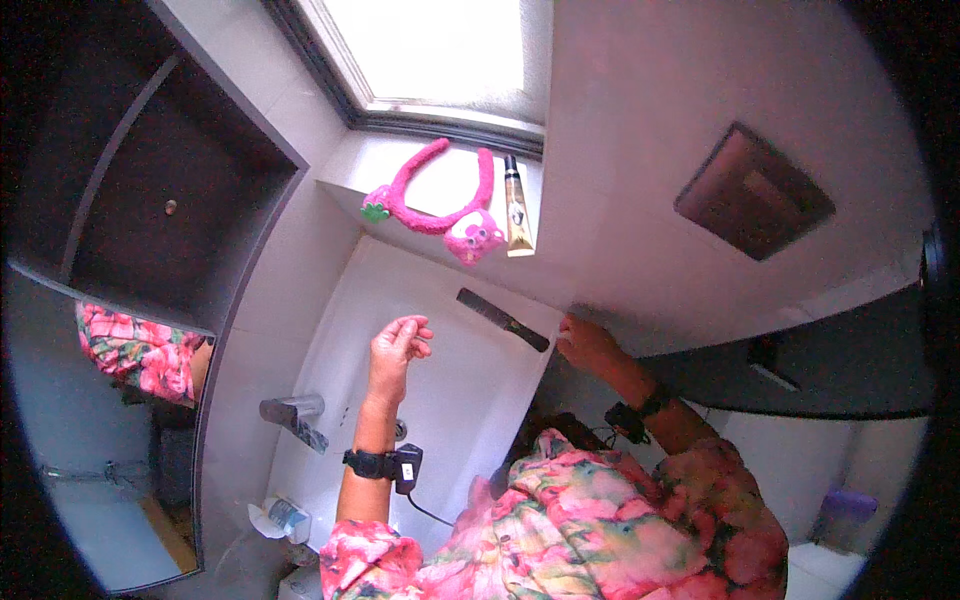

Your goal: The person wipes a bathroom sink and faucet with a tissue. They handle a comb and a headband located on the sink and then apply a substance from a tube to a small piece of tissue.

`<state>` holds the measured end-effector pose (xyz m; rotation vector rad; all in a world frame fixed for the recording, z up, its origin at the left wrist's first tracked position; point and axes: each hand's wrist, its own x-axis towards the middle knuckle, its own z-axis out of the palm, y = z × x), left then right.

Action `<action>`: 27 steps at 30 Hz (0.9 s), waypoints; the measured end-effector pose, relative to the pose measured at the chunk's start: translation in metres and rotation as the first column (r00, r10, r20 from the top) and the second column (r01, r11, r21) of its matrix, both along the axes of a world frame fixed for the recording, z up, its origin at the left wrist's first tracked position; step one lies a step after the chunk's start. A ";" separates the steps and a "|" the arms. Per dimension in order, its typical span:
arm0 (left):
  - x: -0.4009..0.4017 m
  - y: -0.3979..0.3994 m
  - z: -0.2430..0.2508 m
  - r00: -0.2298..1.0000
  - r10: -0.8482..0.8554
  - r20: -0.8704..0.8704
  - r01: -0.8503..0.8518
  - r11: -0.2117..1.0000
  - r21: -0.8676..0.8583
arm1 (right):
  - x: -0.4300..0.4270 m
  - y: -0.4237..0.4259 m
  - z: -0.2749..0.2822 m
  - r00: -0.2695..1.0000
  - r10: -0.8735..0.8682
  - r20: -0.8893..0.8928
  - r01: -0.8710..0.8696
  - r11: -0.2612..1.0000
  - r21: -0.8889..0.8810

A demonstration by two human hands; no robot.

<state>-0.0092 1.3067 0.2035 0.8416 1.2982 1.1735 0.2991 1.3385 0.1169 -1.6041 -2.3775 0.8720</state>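
My left hand [403,339] hangs over the white washbasin [439,375], its fingers loosely curled with nothing visible in them. A black comb [502,319] lies on the basin's far side, between my two hands and touching neither. At the basin's right edge, close to the wall, is my right hand [587,343]; its fingers are bent and in shadow, so whether they hold something small is unclear. On the window ledge rest a pink plush headband [431,223] with a character's head and a green trim, and a gold tube with a black cap [518,210].
A metal faucet [294,416] stands at the basin's left side, beyond it a torn packet [281,519]. A dark open cabinet [180,172] and a mirror are at left. A square brown wall fitting [756,191] is at upper right. Black devices with a cable are strapped at both wrists.
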 end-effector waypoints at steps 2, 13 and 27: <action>0.000 0.018 0.019 1.000 0.016 0.006 -0.016 0.999 0.036 | -0.001 -0.005 0.024 0.998 -0.038 -0.045 0.035 0.996 -0.077; 0.034 0.122 0.050 0.983 0.161 0.089 -0.147 0.978 -0.148 | -0.028 -0.009 0.099 0.934 0.221 -0.281 -0.259 0.960 -0.107; -0.023 0.009 0.041 0.918 0.306 0.253 -0.304 0.951 -0.046 | -0.078 -0.020 0.133 0.870 0.265 -0.415 -0.093 0.916 0.390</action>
